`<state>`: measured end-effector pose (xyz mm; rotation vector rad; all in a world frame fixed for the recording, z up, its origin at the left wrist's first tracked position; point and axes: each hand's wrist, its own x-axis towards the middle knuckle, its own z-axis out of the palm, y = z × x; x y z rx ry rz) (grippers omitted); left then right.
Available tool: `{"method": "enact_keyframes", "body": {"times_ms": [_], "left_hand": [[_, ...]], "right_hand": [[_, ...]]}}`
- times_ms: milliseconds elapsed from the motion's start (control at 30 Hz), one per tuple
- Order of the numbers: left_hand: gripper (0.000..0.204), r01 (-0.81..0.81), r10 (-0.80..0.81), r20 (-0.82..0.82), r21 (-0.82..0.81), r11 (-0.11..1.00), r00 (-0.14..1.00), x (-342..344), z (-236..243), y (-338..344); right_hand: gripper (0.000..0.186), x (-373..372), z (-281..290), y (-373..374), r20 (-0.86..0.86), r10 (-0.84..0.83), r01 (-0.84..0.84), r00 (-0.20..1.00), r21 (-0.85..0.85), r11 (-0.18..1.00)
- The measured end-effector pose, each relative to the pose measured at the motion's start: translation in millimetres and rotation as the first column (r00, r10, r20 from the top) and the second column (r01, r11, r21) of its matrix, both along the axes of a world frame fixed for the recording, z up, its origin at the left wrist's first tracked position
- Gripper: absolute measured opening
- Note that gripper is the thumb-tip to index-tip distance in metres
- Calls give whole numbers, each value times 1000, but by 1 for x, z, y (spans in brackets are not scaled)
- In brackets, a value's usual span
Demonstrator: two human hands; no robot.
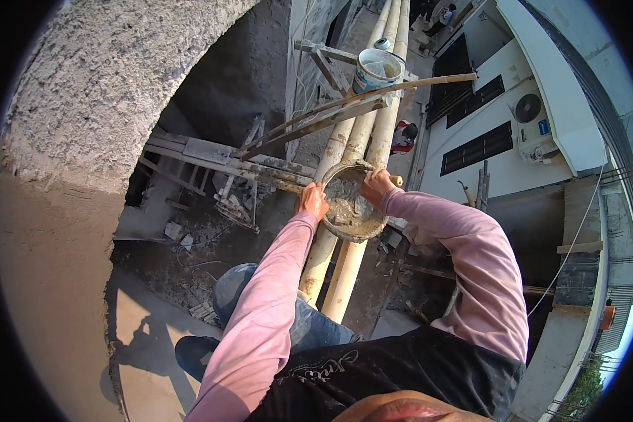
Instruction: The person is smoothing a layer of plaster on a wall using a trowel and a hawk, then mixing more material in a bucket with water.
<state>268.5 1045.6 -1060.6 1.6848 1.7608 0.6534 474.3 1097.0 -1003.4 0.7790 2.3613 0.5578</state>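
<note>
A round, mud-caked bucket (350, 238) rests on the bamboo poles (321, 261) in front of me, with wet grey mortar (344, 209) inside. My left hand (313, 202) is closed on its left rim. At the right side of the bucket, my right hand (378, 188) is wrapped round a trowel, whose pale handle end (397, 181) sticks out beyond the fist. The trowel's grey blade points down into the mortar and shows only in part.
A white bucket (364, 79) stands farther along the poles, near crossing wooden strips (323, 126). On the left rises a wall, rough above and smoothly plastered below (56, 239). Far below are rubble (190, 239) and a person (404, 136). A white building (503, 165) stands right.
</note>
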Motion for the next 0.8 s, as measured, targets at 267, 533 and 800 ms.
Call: {"method": "enact_keyframes", "body": {"times_ms": [267,533,800], "left_hand": [[19,-42,43,16,-26,999,999,-7,-8,-7],[19,-46,45,-6,-22,999,999,-2,-10,0],[19,-63,61,-25,-103,993,998,-15,-19,-1]], "right_hand": [[32,12,-31,24,89,-121,148,989,-438,887],[25,40,-30,22,10,-311,256,950,-594,763],[34,7,-62,-30,366,-911,64,-187,-921,-384]]}}
